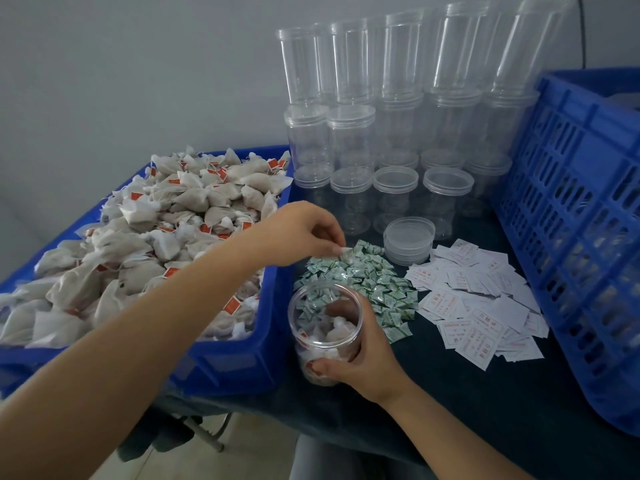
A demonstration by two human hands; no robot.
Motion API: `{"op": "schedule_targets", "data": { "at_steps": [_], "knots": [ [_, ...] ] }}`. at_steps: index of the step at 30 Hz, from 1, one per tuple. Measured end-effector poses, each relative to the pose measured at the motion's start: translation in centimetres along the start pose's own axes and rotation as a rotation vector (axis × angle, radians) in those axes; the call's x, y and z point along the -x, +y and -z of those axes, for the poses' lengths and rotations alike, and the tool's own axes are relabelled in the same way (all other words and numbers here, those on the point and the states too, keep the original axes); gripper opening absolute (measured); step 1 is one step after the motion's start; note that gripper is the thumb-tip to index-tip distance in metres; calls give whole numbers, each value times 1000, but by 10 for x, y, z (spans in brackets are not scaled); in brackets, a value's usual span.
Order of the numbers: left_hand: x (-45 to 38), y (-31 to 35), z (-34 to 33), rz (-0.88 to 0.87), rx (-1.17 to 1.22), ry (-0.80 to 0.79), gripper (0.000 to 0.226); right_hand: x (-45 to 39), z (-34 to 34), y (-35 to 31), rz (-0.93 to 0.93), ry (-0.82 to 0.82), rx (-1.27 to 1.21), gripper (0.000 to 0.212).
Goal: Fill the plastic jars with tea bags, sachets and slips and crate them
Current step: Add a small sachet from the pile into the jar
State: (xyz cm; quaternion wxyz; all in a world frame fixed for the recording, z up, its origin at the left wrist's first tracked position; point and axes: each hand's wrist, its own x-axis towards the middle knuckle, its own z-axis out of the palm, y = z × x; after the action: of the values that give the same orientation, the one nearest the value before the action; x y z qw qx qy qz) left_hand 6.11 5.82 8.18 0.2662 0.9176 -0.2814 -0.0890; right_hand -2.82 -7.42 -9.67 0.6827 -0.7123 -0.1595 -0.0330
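Leftmost, a blue tray (pixel 221 358) stood heaped with tea bags (pixel 156 244), pale pouches with small red tags on strings. Across its near corner reached the left hand (pixel 298 233), palm down over the far edge of the sachets (pixel 367 282), a spread of little green-and-white packets on the dark tablecloth (pixel 467 410). Its fingers were curled, and thumb and fingertips pinched one small white sachet (pixel 345 251) just above the pile.

Nearer the body, beside the tray's right wall, the right hand (pixel 360 362) gripped an open plastic jar (pixel 325 323), the thumb curled across its near side and the fingers wrapped round behind, seen through the clear wall. That jar was tilted a little toward the camera, lidless, and held several tea bags in its lower part; whether its base touched the cloth I could not tell.

Behind the sachets stood rows of empty clear jars (pixel 349 202), more of them stacked in tiers against the grey wall. In front of these lay a short stack of clear lids (pixel 408 240), touching the edge of the slips (pixel 474 306), white printed papers with red lettering fanned out to the right of the sachets. Farthest right rose a blue slatted crate (pixel 581 237), its perforated side facing the slips; pale shapes showed dimly through the slots, too blurred to name.
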Motion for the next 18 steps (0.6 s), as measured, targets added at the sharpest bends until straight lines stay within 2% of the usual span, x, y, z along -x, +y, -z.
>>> {"op": "schedule_targets", "data": {
  "at_steps": [5, 9, 12, 18],
  "knots": [
    [41, 2, 3, 37, 8, -54, 18, 0, -1, -1, -15, -1, -19, 92],
    [55, 1, -9, 34, -96, -139, 15, 0, -1, -1, -14, -10, -41, 91],
    [56, 4, -18, 3, -212, -139, 12, -1, -1, -1, -5, -17, -59, 94],
    [47, 17, -34, -21, -395, -207, 18, -1, -2, 0, 32, 12, -45, 91]
  ]
}}
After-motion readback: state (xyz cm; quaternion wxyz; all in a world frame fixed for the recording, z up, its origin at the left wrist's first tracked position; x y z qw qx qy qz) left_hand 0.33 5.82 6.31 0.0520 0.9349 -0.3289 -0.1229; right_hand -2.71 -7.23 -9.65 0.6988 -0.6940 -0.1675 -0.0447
